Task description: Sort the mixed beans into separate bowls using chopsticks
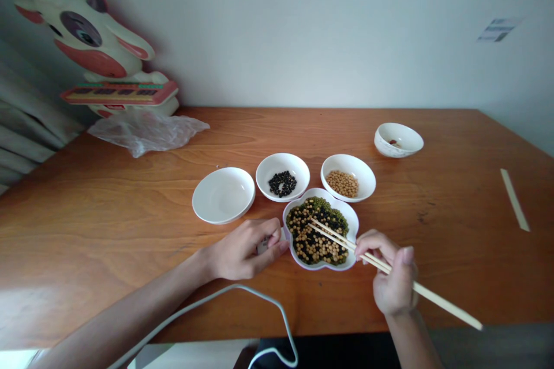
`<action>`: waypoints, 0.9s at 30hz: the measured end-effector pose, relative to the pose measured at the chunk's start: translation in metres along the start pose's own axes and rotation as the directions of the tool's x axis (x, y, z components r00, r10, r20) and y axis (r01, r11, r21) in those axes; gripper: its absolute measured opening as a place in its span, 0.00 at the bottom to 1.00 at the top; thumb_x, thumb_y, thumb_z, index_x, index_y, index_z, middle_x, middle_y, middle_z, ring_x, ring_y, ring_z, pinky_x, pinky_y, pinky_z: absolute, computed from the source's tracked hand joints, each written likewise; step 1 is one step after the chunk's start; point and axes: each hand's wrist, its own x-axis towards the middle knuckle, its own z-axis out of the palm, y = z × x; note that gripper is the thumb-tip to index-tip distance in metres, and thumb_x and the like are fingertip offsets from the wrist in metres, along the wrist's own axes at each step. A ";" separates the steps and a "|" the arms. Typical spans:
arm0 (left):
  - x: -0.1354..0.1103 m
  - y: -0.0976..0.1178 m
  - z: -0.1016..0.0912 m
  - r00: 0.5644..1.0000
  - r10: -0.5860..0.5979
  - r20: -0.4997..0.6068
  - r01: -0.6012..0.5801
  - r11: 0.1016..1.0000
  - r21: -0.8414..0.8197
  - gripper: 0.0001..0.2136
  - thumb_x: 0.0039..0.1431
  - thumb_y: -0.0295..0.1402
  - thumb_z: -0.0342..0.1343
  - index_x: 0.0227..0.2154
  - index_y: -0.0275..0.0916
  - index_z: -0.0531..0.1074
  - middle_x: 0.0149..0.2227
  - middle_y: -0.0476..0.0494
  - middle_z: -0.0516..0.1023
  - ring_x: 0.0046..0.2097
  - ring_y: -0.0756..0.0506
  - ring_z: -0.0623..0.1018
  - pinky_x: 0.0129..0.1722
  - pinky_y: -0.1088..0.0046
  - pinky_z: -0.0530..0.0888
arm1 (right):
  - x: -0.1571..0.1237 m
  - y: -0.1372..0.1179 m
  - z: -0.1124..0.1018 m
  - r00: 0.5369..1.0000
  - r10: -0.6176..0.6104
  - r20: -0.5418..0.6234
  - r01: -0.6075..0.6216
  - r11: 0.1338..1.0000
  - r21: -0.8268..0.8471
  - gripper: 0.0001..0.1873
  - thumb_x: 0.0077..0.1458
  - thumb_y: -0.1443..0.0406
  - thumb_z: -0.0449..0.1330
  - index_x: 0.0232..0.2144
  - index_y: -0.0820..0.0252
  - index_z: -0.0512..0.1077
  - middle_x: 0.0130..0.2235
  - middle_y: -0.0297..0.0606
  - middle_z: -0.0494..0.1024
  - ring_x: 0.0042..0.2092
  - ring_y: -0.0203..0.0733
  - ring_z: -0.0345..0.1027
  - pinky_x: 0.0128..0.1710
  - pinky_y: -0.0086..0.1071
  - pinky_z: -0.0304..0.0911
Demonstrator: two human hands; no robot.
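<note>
My right hand (392, 277) grips a pair of wooden chopsticks (346, 241), whose tips rest in a white flower-shaped bowl (351, 220) of mixed green, black and yellow beans. Beside that bowl's left rim lies my left hand (244, 251), fingers curled against the rim and around a small pale object that I cannot make out. Behind the mixed bowl stand three white dishes: an empty one (223, 194), one with black beans (283, 176) and one with yellow beans (348, 177).
A small white bowl (398, 139) sits at the back right. A crumpled clear plastic bag (147, 130) and a cartoon cow figure (97, 46) stand at the back left. A paper chopstick sleeve (515, 199) lies at the right. A white cable (259, 311) hangs near the front table edge.
</note>
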 end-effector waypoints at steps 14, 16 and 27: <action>0.000 -0.001 0.002 1.000 -0.006 -0.009 0.006 1.000 0.002 0.11 0.70 0.35 0.52 0.32 0.41 0.58 0.29 0.54 0.66 0.26 0.54 0.61 0.26 0.76 0.59 | 0.000 -0.003 -0.003 0.999 -0.015 -0.044 0.019 0.997 0.075 0.41 0.71 0.43 0.36 0.24 0.56 0.77 0.24 0.39 0.72 0.29 0.43 0.65 0.28 0.36 0.58; 0.000 0.000 0.002 1.000 -0.002 -0.005 0.002 1.000 0.000 0.11 0.71 0.35 0.52 0.32 0.41 0.58 0.28 0.54 0.65 0.26 0.54 0.62 0.26 0.76 0.59 | 0.003 -0.004 -0.006 0.997 -0.017 -0.069 0.024 0.993 0.112 0.41 0.70 0.43 0.36 0.23 0.56 0.78 0.23 0.40 0.72 0.29 0.45 0.66 0.28 0.37 0.59; 0.001 0.000 0.002 1.000 -0.004 -0.008 0.004 1.000 0.022 0.11 0.69 0.36 0.53 0.32 0.41 0.58 0.29 0.54 0.66 0.26 0.54 0.61 0.26 0.77 0.59 | 0.074 -0.038 0.015 0.963 -0.155 -0.219 0.212 0.941 0.262 0.41 0.71 0.44 0.36 0.23 0.53 0.79 0.22 0.40 0.72 0.28 0.47 0.65 0.32 0.41 0.59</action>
